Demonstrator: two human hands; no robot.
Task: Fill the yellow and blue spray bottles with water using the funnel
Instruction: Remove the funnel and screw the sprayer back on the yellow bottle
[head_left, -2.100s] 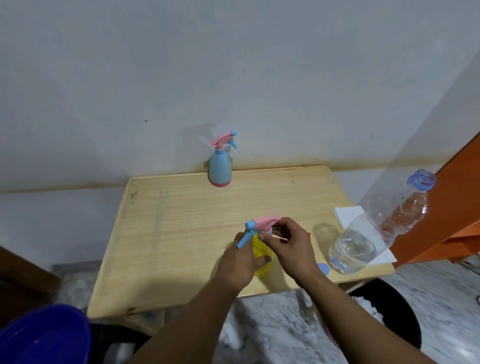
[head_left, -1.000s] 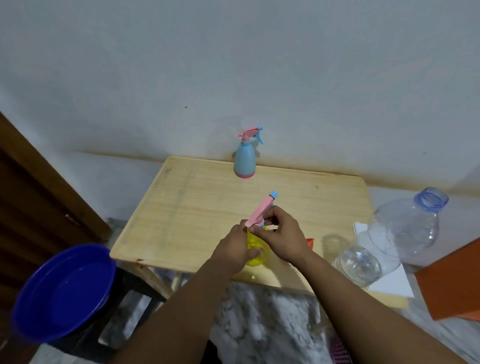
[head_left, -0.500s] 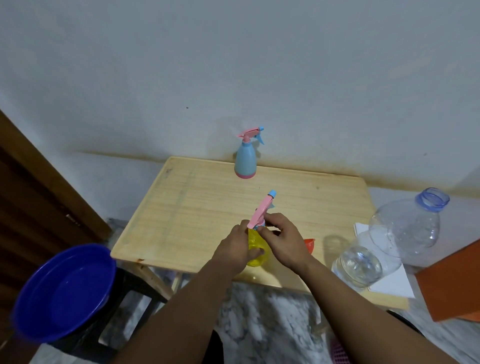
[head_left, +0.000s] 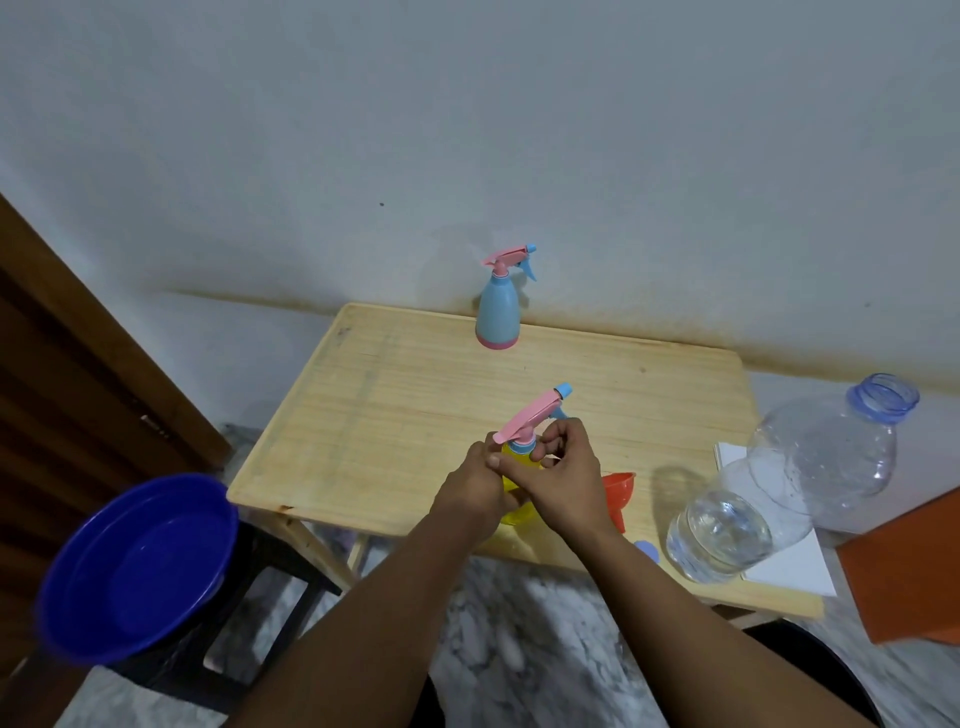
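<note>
left hand (head_left: 475, 486) wrapping the yellow spray bottle (head_left: 511, 512), holding it upright at the table's (head_left: 395, 395) near edge | right hand (head_left: 558, 480) pinching its neck collar, pink nozzle pointing up-right, away | funnel (head_left: 618, 493) lying just right | blue spray bottle (head_left: 497, 312) standing at the far edge

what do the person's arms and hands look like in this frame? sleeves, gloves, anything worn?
Both forearms enter bare from the bottom edge: no sleeves in view, no gloves. The left hand and right hand show no ring, watch, strap or bracelet that I can make out, and no cables or markings. Fingernails are too small to judge.
</note>
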